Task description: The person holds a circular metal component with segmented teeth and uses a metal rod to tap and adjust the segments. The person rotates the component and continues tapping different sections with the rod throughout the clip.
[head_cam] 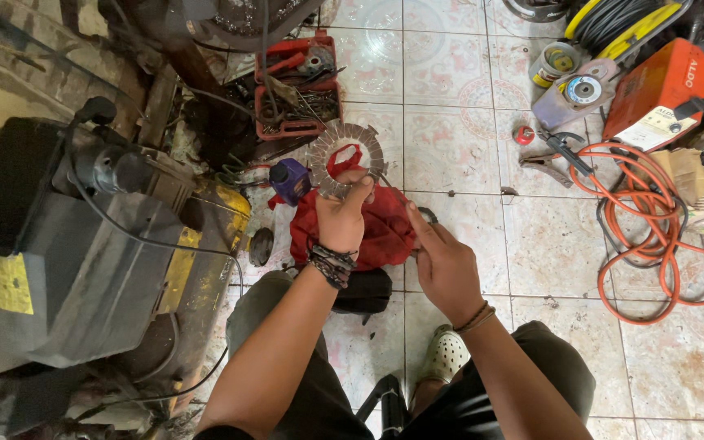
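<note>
Tiled floor [450, 122]; left hand [342, 220] grips toothed ring [345, 155]; red tray [297, 85] behind.

Head-worn view, steeply downward; close above hands [393, 236] and tiled floor [450, 106]

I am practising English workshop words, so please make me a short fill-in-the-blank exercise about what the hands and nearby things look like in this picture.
1. The left hand holds up a toothed metal ring shaped like a ____.
2. Under both hands lies a cloth of ____ colour.
3. The hose coiled on the tiled floor is ____.
4. The right hand is ____ the left hand on the picture's right side.

Missing words: circle; red; orange; beside
</note>
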